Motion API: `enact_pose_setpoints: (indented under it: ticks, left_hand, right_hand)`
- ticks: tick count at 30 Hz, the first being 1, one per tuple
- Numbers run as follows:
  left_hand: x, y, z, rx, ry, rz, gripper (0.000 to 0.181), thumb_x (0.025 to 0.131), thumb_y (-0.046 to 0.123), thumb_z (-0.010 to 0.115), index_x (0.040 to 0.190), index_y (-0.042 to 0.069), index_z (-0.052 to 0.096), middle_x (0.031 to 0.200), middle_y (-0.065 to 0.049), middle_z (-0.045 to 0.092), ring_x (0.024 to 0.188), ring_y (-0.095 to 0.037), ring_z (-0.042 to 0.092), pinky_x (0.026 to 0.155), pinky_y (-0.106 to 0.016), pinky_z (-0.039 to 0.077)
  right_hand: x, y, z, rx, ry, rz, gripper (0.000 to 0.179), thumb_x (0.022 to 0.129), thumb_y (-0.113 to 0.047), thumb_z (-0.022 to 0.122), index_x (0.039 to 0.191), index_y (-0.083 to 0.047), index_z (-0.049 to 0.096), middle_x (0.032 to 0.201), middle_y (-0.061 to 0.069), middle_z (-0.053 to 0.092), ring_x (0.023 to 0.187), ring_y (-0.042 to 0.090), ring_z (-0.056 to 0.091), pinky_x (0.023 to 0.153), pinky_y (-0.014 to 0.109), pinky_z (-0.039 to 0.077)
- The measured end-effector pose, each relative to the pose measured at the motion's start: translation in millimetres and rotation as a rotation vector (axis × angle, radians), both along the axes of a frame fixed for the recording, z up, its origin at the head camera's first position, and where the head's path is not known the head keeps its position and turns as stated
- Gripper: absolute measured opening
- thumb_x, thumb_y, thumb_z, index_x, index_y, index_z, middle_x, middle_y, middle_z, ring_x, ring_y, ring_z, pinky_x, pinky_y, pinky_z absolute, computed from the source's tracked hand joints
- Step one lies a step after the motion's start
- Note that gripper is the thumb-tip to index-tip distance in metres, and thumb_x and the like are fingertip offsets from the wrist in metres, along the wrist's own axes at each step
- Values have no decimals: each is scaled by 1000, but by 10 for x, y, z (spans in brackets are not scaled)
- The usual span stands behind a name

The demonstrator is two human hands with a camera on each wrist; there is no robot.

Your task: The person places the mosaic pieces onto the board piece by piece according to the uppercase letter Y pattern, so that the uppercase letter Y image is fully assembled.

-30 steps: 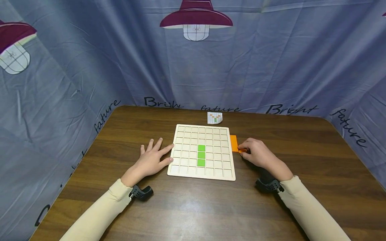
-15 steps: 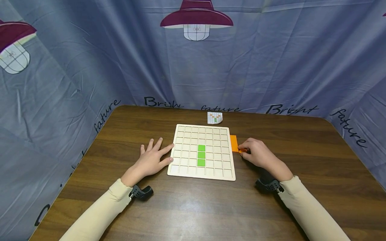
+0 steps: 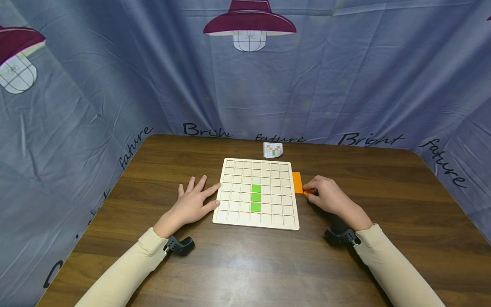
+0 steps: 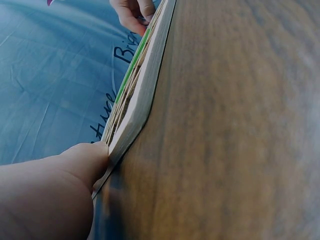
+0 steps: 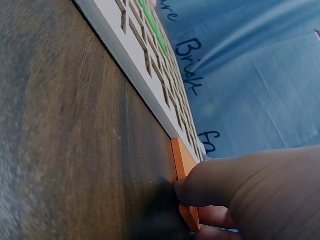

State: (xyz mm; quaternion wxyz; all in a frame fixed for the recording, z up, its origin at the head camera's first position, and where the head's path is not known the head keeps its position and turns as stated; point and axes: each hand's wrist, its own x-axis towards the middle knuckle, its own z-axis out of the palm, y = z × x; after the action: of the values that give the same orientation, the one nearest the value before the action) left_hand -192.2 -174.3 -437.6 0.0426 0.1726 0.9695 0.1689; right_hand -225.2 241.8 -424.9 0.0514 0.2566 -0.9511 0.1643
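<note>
A pale wooden grid board [image 3: 234, 216] lies on the table, with a column of three green square tiles [image 3: 255, 197] set in its cells. My left hand [image 3: 192, 205] is spread flat at the board's left side, index finger and thumb touching its edge. Against the right edge lies a flat patch of orange tiles [image 3: 297, 182]. Just beyond that patch, my right hand [image 3: 327, 194] pinches an orange tile [image 3: 308, 192] between thumb and fingers. From the right wrist, the thumb [image 5: 197, 185] covers part of the orange pieces [image 5: 189, 218], low beside the board.
A small printed grid card [image 3: 272, 150] with orange and green squares lies behind the board, one corner curling. The brown wooden table [image 3: 245, 264] reaches back to a blue curtain [image 3: 184, 76]. Both wrists wear black camera bands [image 3: 180, 245].
</note>
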Motion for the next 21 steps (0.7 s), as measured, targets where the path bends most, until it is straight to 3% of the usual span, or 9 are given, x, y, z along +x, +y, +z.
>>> enact_pose_setpoints:
  ticks: [9, 21]
  left_hand:
    - [-8, -5, 3, -1, -4, 2, 59, 102, 49, 55, 156, 28, 45, 165, -28, 26, 150, -61, 17, 108, -86, 15]
    - [-17, -9, -5, -12, -9, 6, 59, 102, 49, 55, 156, 28, 44, 166, -27, 26, 151, -61, 16, 108, -86, 15]
  right_hand:
    - [-13, -10, 15, -16, 28, 14, 19, 84, -2, 76, 102, 1, 80, 94, 13, 74, 76, 17, 60, 67, 33, 51]
    - [-37, -71, 36, -35, 28, 16, 18, 85, -3, 75, 102, 0, 80, 95, 10, 74, 86, 24, 68, 75, 42, 55]
